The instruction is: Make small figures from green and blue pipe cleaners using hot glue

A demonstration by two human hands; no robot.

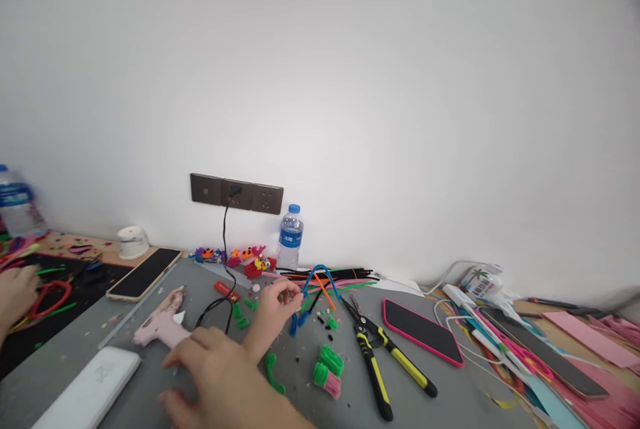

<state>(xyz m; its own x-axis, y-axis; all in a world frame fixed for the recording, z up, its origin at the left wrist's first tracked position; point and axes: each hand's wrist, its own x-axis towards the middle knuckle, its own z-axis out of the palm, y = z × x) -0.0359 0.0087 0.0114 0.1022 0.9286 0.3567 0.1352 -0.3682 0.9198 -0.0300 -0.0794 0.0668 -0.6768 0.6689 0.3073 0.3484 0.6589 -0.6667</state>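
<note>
My left hand reaches out over the grey mat, its fingertips pinched on a bent blue pipe cleaner that arches to the right. Short blue pieces and an orange pipe cleaner lie by those fingers. My right hand crosses in front, fingers apart and nothing in them, covering part of my left wrist. Just beyond its fingertips lies a pink glue gun, its handle end hidden. Green and pink pipe-cleaner bundles sit to the right, and a curled green piece is close to my right hand.
Yellow-black pliers, a pink-cased phone and craft strips lie rightward. A white power bank and another phone are leftward. A bottle stands by the wall. Another person's hand is near red-handled scissors.
</note>
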